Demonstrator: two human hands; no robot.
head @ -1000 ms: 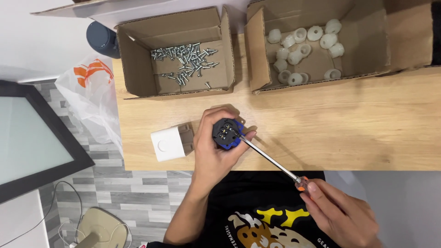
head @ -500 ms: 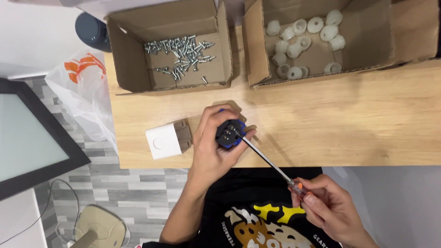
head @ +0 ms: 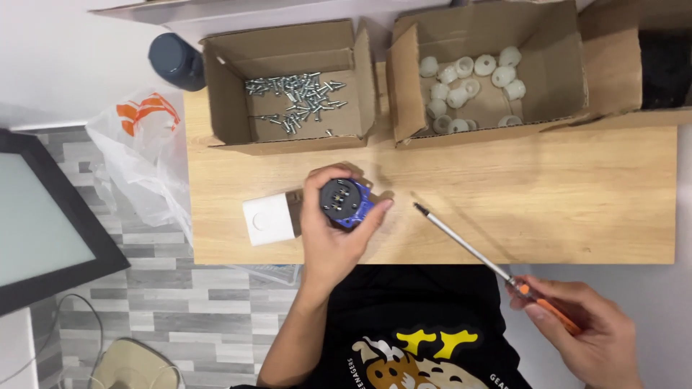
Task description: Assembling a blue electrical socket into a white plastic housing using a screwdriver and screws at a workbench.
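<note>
Wooden tabletop (head: 562, 209): light grain, bearing the boxes along its far edge and the work near its front edge.
Left hand (head: 333, 230): forearm rises from six o'clock, wrist straight, fingers curled up and around a small part, thumb on its right side; the grip is clamped on it.
Round black-and-blue component (head: 343, 202): held face up just above the table, at about nine o'clock from the screwdriver tip and apart from it.
Right hand (head: 584, 335): low at four o'clock, off the table edge, fingers wrapped closed on the tool's handle.
Screwdriver (head: 476, 252): orange handle in the right hand, thin metal shaft slanting up toward ten o'clock, tip over the wood, touching nothing I can make out.
White square block (head: 269, 218): lies on the table just beside the left hand, at its nine o'clock.
Cardboard box of screws (head: 288, 90): open, at twelve o'clock from the left hand.
Cardboard box of white caps (head: 490, 79): open, at one o'clock, next to the screw box.
Plastic bag (head: 144, 151): hangs off the table's left edge.
</note>
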